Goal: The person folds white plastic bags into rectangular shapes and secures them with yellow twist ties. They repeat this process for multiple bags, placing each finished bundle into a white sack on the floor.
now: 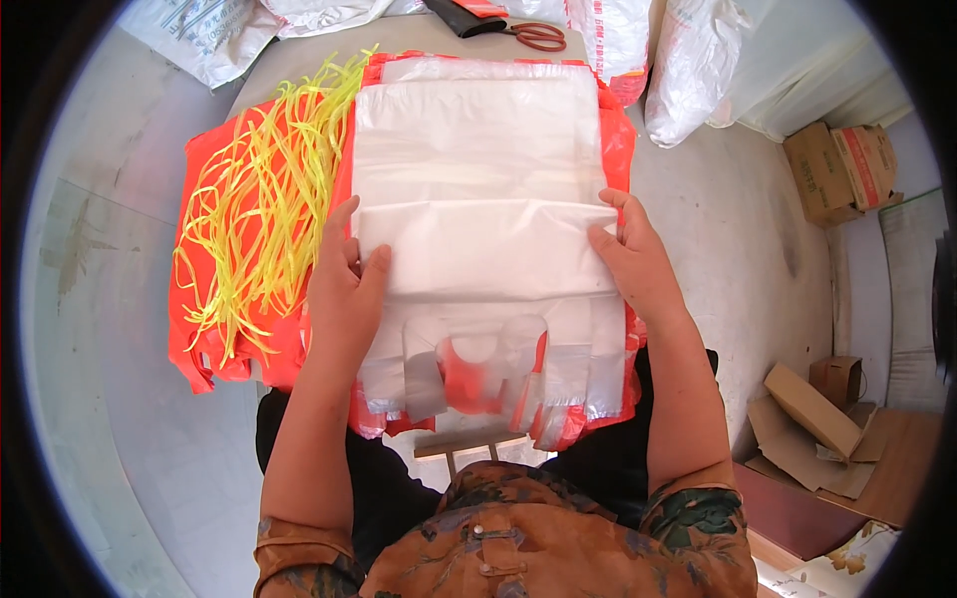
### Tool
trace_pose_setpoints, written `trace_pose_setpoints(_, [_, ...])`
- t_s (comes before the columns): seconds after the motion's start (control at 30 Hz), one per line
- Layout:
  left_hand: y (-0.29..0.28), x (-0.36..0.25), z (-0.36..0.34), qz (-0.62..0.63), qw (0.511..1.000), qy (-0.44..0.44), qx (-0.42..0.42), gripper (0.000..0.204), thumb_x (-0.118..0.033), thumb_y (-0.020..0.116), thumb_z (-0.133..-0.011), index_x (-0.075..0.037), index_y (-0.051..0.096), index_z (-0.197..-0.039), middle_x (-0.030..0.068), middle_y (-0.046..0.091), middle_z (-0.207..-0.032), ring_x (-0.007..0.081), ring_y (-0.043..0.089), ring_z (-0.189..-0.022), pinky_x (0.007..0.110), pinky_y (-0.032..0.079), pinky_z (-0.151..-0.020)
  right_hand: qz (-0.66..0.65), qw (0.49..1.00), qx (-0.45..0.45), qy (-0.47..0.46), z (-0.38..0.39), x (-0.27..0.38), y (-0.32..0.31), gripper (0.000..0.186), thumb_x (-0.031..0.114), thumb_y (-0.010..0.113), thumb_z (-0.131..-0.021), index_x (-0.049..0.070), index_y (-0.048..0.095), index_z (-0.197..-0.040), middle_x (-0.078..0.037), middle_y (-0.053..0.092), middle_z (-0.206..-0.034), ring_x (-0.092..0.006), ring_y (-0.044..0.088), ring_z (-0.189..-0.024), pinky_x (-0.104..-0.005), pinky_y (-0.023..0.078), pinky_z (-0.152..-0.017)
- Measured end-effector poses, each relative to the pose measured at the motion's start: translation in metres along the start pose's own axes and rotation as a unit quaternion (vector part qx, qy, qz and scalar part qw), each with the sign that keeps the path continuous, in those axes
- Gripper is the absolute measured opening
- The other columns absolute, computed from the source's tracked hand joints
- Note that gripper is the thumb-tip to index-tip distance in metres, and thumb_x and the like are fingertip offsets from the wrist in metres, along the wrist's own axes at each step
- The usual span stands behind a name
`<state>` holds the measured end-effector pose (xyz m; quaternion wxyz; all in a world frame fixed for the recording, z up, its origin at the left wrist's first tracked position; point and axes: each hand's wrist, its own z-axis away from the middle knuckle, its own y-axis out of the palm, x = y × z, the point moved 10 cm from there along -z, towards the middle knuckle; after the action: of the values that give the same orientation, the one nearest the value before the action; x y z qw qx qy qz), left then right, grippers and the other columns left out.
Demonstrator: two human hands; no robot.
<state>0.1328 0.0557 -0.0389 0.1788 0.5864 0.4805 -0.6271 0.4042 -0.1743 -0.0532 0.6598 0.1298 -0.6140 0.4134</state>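
A stack of white translucent plastic bags [478, 140] with cut-out handles lies in front of me on red plastic bags [620, 149]. The top bag [488, 249] has a fold running across its middle. At its left edge my left hand [349, 274] grips it, thumb on top and forefinger pointing away from me. My right hand [635, 254] pinches the right edge between thumb and fingers. Some fingertips are hidden under the plastic. To the left, a loose bundle of yellow strips [264, 199] rests on another red bag pile [189, 289].
Red-handled scissors [538, 37] lie at the far edge of the beige surface [329, 45]. White sacks [693, 70] stand beyond. Cardboard boxes [832, 174] sit at the far right, and opened cardboard [807, 429] lies at the near right.
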Motion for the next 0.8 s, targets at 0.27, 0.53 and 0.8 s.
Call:
trace_pose_setpoints(0.27, [-0.001,-0.006,-0.001,-0.045,0.999,-0.016,-0.003,0.051,-0.007,0.067,-0.099,-0.004,0.055,-0.148,-0.0019,0.034,-0.073,0.0089,0.036,-0.066,0.028,0.035,-0.060,0.278,0.950,-0.099,-0.102,0.011,0.038,-0.016,0.050,0.021,0.070,-0.097,0.006,0.056,-0.143,-0.011,0.070,-0.113,-0.0289,0.067,-0.098,-0.0402,0.054,-0.087])
trace_pose_setpoints(0.53, [-0.002,-0.004,0.000,-0.042,0.999,-0.027,-0.001,0.049,-0.007,0.067,-0.100,-0.005,0.056,-0.147,-0.0017,0.034,-0.072,0.0085,0.036,-0.065,0.028,0.035,-0.059,0.344,0.802,0.060,-0.484,0.076,0.112,0.085,0.050,0.012,0.079,-0.081,0.009,0.065,-0.129,-0.014,0.066,-0.135,-0.0357,0.060,-0.130,-0.0483,0.051,-0.108])
trace_pose_setpoints(0.8, [-0.011,-0.038,0.004,-0.233,0.967,0.096,-0.025,0.054,-0.018,0.079,-0.092,-0.009,0.063,-0.142,0.0076,0.059,-0.094,0.0219,0.059,-0.084,0.038,0.051,-0.077,0.389,0.773,0.072,-0.496,0.071,0.093,0.108,0.054,0.003,0.074,-0.077,0.008,0.066,-0.130,-0.014,0.063,-0.143,-0.0358,0.060,-0.134,-0.0479,0.054,-0.107])
